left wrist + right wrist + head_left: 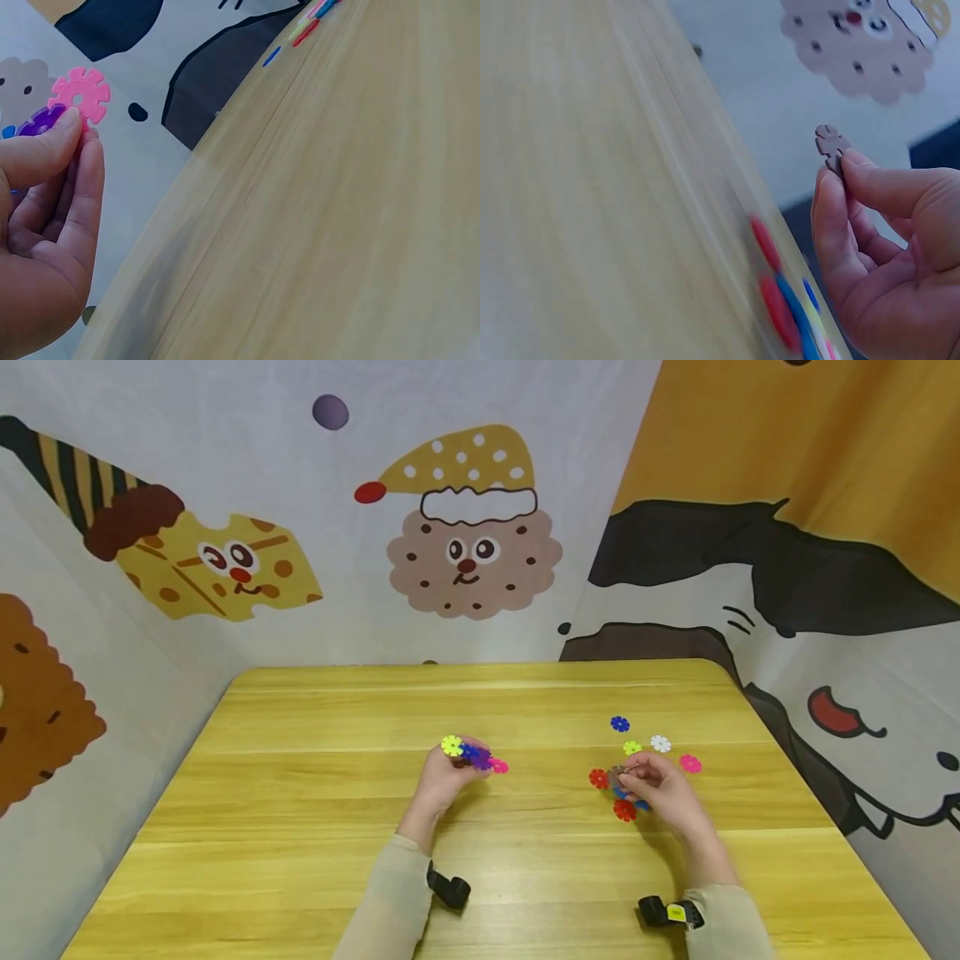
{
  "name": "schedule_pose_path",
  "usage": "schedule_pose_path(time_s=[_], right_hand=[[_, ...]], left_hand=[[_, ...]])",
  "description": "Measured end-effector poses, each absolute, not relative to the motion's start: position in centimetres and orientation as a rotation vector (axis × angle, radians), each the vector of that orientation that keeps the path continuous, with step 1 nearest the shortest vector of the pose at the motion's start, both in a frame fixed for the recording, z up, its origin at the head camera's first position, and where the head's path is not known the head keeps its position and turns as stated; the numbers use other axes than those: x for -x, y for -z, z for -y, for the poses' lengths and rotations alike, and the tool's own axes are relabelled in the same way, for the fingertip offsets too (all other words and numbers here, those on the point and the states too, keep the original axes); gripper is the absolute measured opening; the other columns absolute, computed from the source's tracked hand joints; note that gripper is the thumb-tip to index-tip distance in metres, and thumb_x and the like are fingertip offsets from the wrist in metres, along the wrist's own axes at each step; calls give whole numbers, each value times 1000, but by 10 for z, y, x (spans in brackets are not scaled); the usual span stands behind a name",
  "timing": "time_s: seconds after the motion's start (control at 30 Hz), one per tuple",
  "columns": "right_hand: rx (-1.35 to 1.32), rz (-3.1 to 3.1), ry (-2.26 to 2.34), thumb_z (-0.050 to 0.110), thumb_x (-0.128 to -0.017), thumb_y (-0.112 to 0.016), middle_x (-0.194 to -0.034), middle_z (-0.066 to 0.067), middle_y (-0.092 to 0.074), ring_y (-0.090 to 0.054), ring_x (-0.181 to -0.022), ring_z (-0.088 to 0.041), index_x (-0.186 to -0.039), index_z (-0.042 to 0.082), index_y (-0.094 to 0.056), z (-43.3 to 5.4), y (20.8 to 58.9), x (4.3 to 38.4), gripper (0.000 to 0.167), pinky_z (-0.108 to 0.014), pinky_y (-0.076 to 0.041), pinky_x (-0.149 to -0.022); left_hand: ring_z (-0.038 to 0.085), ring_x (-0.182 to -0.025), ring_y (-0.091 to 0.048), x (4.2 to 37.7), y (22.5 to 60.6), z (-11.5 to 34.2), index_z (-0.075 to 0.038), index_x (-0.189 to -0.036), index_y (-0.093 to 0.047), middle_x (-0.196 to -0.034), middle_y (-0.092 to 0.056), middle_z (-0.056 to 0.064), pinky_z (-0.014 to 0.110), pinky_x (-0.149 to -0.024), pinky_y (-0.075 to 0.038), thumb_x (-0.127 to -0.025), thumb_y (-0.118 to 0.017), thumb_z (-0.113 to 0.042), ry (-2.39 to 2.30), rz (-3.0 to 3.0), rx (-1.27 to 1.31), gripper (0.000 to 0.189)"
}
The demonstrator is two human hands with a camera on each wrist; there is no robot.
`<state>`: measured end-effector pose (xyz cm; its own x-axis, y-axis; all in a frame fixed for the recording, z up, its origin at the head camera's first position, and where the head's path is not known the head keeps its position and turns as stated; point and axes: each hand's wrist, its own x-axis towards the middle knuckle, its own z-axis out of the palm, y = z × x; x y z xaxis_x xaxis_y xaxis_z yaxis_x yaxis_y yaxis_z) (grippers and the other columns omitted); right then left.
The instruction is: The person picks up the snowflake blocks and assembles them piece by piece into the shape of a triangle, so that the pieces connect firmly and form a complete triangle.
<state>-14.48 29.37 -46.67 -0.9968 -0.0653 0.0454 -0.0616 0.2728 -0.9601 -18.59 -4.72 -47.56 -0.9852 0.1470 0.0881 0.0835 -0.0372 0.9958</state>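
Observation:
My left hand point(444, 779) holds a short chain of joined snowflake discs above the table's middle. The chain runs from a yellow disc point(452, 745) through blue and purple discs point(481, 758) to a pink disc point(79, 96). Thumb and fingertips pinch it near the purple and pink discs in the left wrist view. My right hand point(667, 793) pinches a single brown-grey disc point(831, 146) between thumb and forefinger. Below and around that hand lie loose discs: red point(598, 778), another red point(624, 810), yellow-green point(632, 747), and blue ones partly hidden by the fingers.
Farther back on the right lie a dark blue disc point(619, 724), a white disc point(660, 743) and a pink disc point(690, 763). The wooden table point(337, 710) meets a cartoon-printed curtain point(285, 468) at its back edge. Each wrist wears a black camera.

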Motion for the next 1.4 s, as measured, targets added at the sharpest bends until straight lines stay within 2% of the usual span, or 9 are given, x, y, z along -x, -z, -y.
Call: schedule_pose_path(time_s=[0.33,0.5,0.73,1.07,1.4], right_hand=[[162,-2123,2040,-6,-94,-61,-94,-10,-63,-64,-78,-15,-113,-15,-51,-207,468,158,23,-27,-58,-71],[91,-1993,2119,-8,-94,-60,-95,-11,-62,-66,-78,-16,-113,-14,-52,-183,468,161,22,-29,-59,-73],[68,-1884,2162,-6,-94,-61,-93,-10,-62,-66,-78,-17,-114,-13,-54,-172,466,162,22,-29,-59,-74],[69,-1680,2286,-9,-96,-54,-88,-7,-64,-66,-74,-14,-106,-6,-57,-166,468,159,11,-25,-57,-72],[15,-1602,2343,-9,-95,-55,-91,-8,-66,-65,-76,-14,-100,1,-61,-162,469,156,12,-23,-57,-72]], left_hand=[[17,-86,-65,186,475,40,6,-105,-68,-97,-70,13,26,-72,-55,-75,-75,15,-2218,-2141,-240,33],[16,-85,-65,186,473,36,8,-105,-67,-97,-70,15,27,-72,-56,-75,-74,17,-2214,-2154,-254,32],[12,-81,-63,172,447,37,11,-101,-65,-92,-70,14,26,-71,-55,-76,-71,18,-2218,-2169,-304,27],[13,-81,-62,170,446,37,11,-99,-63,-91,-69,13,26,-72,-54,-75,-70,20,-2222,-2156,-309,27],[15,-82,-62,169,438,37,9,-98,-62,-92,-68,13,27,-73,-55,-76,-70,19,-2147,-2214,-340,26]])
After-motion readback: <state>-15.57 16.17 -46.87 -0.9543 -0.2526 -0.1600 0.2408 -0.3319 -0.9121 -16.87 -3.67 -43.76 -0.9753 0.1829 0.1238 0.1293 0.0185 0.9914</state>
